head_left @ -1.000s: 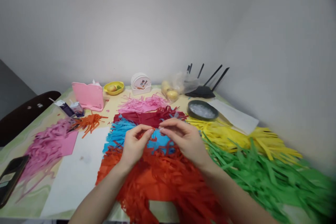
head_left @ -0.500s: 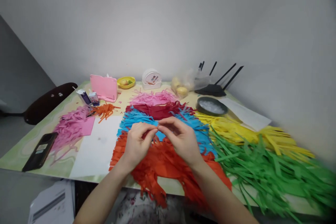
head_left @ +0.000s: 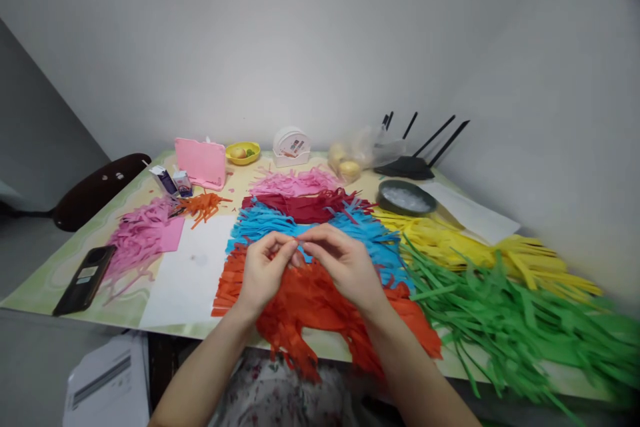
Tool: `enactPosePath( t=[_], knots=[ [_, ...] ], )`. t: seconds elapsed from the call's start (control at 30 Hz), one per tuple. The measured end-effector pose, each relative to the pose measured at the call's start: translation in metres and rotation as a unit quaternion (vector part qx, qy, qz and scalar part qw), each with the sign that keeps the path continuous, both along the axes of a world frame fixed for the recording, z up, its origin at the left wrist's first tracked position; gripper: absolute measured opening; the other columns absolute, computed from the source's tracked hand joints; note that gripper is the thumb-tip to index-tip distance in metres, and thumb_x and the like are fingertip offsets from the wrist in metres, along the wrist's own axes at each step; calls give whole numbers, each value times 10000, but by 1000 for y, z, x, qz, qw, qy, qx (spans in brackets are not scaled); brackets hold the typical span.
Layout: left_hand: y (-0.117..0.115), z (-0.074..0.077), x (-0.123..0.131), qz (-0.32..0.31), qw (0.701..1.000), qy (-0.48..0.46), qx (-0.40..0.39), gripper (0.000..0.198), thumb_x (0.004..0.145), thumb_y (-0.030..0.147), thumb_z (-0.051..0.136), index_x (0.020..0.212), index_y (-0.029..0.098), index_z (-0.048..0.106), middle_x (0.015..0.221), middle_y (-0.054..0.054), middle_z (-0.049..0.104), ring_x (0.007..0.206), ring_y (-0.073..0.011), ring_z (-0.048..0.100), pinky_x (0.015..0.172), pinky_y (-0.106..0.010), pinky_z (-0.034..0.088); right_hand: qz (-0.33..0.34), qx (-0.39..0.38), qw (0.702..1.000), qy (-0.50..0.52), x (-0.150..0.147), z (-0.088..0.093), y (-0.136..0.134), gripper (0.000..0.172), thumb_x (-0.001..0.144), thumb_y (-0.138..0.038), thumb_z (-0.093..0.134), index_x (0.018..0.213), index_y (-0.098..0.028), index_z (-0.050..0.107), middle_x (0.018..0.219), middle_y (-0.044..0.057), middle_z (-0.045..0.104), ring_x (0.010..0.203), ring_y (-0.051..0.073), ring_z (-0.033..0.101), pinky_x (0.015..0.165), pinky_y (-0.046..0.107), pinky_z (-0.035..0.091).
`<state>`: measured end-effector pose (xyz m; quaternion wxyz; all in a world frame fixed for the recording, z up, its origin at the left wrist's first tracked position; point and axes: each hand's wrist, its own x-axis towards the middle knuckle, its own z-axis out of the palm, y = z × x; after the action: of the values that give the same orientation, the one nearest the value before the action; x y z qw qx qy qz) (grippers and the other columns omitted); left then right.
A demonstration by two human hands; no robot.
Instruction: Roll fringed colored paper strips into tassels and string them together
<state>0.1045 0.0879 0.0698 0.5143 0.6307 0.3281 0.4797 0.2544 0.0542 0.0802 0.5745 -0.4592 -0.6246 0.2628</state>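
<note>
My left hand point(head_left: 263, 270) and my right hand point(head_left: 345, 265) meet fingertip to fingertip above a heap of orange-red paper strips point(head_left: 305, 310). Both pinch a small orange-red strip point(head_left: 296, 254) between thumb and fingers; most of it is hidden. Behind my hands lie blue strips point(head_left: 260, 221) and dark red strips point(head_left: 300, 205). Green strips point(head_left: 500, 320) spread to the right of my right hand, with yellow strips point(head_left: 450, 243) beyond them.
A white sheet point(head_left: 187, 273) lies left of the orange-red heap. Pink strips point(head_left: 140, 237), a black phone point(head_left: 85, 270), a pink case point(head_left: 200, 163), small cartons point(head_left: 173, 181), a yellow bowl point(head_left: 243, 152), a dark dish point(head_left: 404, 197) and a router point(head_left: 407, 167) line the table. A chair point(head_left: 95, 188) stands left.
The view has pulled back and dropped, so the table's front edge and my lap show. My hands stay pinched together over the orange-red heap, a little nearer to me.
</note>
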Motion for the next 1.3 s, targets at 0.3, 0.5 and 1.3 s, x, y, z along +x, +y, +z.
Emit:
enactPosePath(
  t=[0.3,0.5,1.3],
  knots=[
    [-4,-5,0,40,989,102,96,199,897,326,584,783,183,660,723,-29,687,698,-159,630,674,-258,476,-38,-4,999,1,0,-5,-1,122,864,-267,640,774,-203,690,778,29,674,741,171,615,698,291,471],
    [-4,-10,3,-11,1000,8,-12,178,867,345,628,846,185,554,641,18,665,507,-105,565,525,-217,442,-26,-27,999,33,-2,-14,2,132,865,-293,634,785,-199,682,783,30,653,730,169,603,647,281,462],
    [-7,-23,3,-78,995,-23,-52,205,928,375,538,910,202,431,567,51,621,519,-108,583,627,-234,447,56,-100,992,57,4,-17,3,207,829,-394,666,768,-198,644,672,-9,599,604,134,561,575,257,456]
  ],
)
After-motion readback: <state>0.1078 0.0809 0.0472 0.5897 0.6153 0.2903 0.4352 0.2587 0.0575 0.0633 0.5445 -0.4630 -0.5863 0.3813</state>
